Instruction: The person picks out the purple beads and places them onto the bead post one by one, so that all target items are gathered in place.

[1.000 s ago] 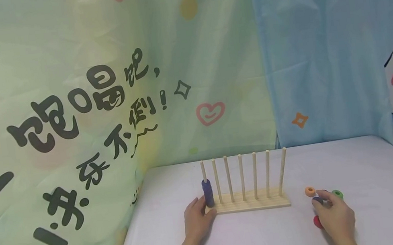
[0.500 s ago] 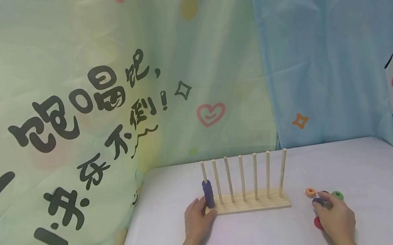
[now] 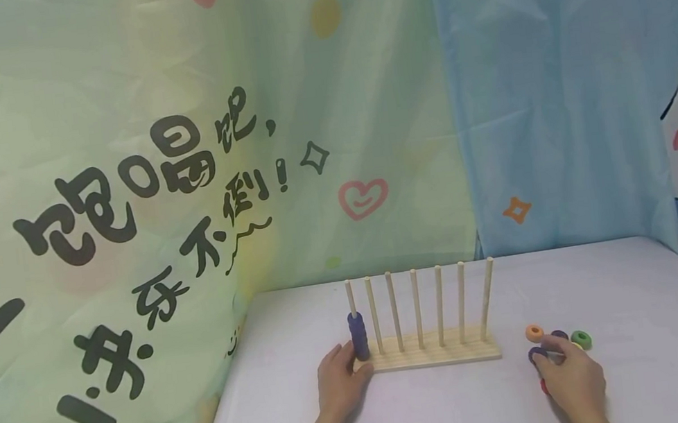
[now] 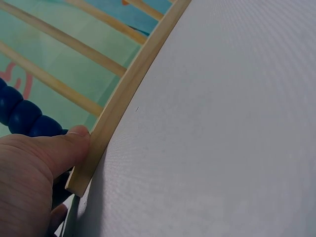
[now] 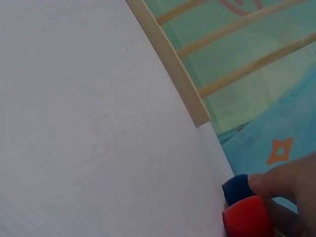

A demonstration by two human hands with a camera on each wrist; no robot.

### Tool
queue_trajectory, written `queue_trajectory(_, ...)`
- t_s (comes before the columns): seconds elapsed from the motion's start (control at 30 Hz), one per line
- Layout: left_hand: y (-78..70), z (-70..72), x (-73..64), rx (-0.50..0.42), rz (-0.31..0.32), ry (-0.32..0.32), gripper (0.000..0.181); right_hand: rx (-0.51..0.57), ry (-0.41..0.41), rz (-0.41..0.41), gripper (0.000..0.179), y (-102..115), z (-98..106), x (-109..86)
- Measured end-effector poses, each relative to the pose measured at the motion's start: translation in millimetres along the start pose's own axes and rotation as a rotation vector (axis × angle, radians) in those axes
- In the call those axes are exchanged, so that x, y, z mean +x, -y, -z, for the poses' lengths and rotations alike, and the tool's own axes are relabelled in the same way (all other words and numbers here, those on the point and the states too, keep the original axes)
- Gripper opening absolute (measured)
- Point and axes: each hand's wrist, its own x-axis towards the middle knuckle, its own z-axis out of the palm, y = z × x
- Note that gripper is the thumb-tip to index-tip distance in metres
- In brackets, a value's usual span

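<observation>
A wooden peg rack with a row of upright pegs stands on the white table. Its leftmost peg carries a stack of dark blue beads; the other pegs are bare. My left hand grips the rack's left end, with the thumb on the front edge of the base. To the right of the rack, my right hand pinches a blue bead between thumb and forefinger, low by the table. A red bead lies close by, partly hidden by that hand in the head view.
Around the right hand lie an orange bead, a dark purple bead and a green bead. A yellow bead is mostly covered by the fingers. Printed curtains hang behind the table.
My right hand has shifted slightly left and toward me with the blue bead, uncovering more of the purple and green beads. My left hand stays on the rack.
</observation>
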Motion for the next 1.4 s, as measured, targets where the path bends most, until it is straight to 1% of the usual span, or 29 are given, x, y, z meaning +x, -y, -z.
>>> queue_trajectory(0.1,0.1,-0.3,-0.1,-0.001,-0.006,-0.003,0.054,-0.015,0.017,0.01,0.037,0.4,-0.2,-0.3)
queue_trajectory(0.3,2.1,-2.2,0.4,-0.003,-0.022,-0.01,0.053,-0.058,0.091,-0.005,0.041,5.6,2.7,-2.2)
queue_trajectory(0.5,2.7,-2.8,0.5,-0.002,-0.022,-0.009,0.053,-0.107,0.121,0.025,0.047,7.5,2.0,-3.4)
queue_trajectory(0.63,3.3,-3.0,0.5,0.001,-0.027,-0.01,0.053,-0.142,0.138,0.028,0.05,7.0,0.3,-3.6)
queue_trajectory(0.97,3.2,-2.8,1.0,-0.001,-0.021,-0.009,0.053,-0.17,0.145,0.02,0.047,9.2,1.4,-3.3)
queue_trajectory(1.1,3.0,-2.4,0.5,0.004,-0.019,-0.012,0.053,-0.157,0.14,0.026,0.046,11.1,0.4,-4.5)
queue_trajectory(1.3,0.7,-1.4,-0.6,0.001,-0.027,-0.013,0.052,-0.134,0.11,0.026,0.045,18.8,1.2,-9.2)
queue_trajectory(1.4,0.8,-1.4,-0.6,0.003,-0.021,-0.008,0.052,-0.112,0.092,0.055,0.047,23.3,2.3,-11.9)
